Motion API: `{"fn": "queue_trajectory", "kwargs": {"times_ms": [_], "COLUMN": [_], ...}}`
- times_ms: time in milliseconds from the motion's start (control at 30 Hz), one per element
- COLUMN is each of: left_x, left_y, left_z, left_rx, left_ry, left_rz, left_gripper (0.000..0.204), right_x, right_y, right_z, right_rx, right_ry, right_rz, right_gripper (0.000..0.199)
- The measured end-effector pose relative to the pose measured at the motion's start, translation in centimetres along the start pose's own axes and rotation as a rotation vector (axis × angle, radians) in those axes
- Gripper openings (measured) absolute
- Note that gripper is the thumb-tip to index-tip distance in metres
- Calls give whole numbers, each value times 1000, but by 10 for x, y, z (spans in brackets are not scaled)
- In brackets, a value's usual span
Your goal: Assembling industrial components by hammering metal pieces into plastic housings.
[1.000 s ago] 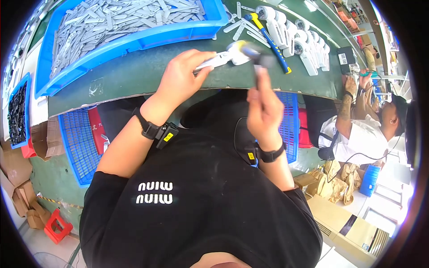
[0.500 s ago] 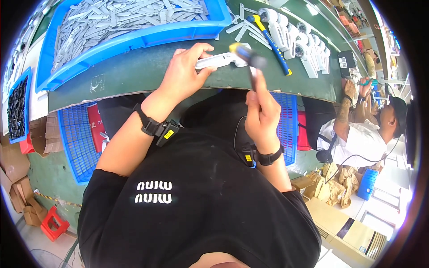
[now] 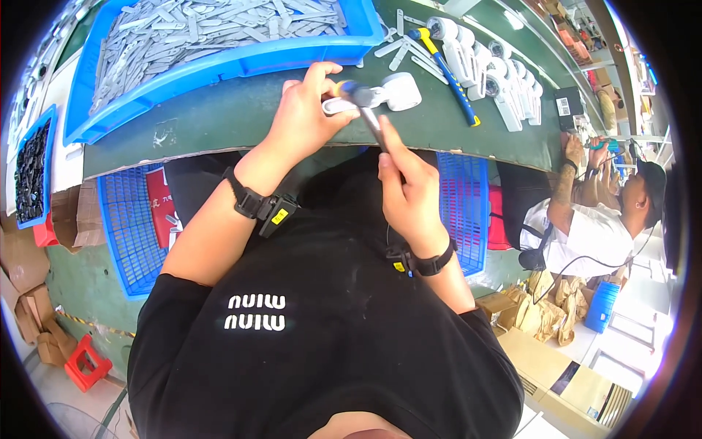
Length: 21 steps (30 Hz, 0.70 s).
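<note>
Grey strips point(image 3: 212, 33) fill a blue tray point(image 3: 241, 67), black parts point(image 3: 31, 175) a smaller tray point(image 3: 51, 164). Over the worktop point(image 3: 234, 117), my left fingers point(image 3: 344, 118) grip a white device point(image 3: 401, 91) by one end, my right fingers point(image 3: 398, 150) clamped around a hammer point(image 3: 371, 127).

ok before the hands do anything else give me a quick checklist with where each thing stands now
1. Left hand on the white piece: ok, at its left end.
2. Right hand around the hammer: ok.
3. Left fingers well away from the hammer head: not ok, they look close.
4. Hammer head touching the piece: cannot tell, blurred.
5. Yellow-and-blue tool out of the way: ok, lying farther right on the bench.
</note>
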State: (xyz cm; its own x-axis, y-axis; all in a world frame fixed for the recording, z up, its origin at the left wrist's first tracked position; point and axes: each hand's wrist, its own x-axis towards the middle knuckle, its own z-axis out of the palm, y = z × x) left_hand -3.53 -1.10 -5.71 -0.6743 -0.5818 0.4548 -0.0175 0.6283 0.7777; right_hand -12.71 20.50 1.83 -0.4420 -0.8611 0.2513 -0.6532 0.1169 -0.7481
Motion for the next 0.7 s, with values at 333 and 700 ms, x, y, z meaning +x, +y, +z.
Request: {"fn": "queue_trajectory", "kwargs": {"times_ms": [333,700], "left_x": [1,-5], "left_y": [-4,17], "left_z": [4,-1], "left_rx": [4,40], "left_ry": [2,54], "left_rz": [-40,24], "left_gripper": [71,53], "right_x": [-1,2], "right_y": [-3,41], "right_z": [5,-9], "right_rx": [-32,162], "right_ry": [77,192], "right_rz": [-59,53], "right_gripper": [54,53]}}
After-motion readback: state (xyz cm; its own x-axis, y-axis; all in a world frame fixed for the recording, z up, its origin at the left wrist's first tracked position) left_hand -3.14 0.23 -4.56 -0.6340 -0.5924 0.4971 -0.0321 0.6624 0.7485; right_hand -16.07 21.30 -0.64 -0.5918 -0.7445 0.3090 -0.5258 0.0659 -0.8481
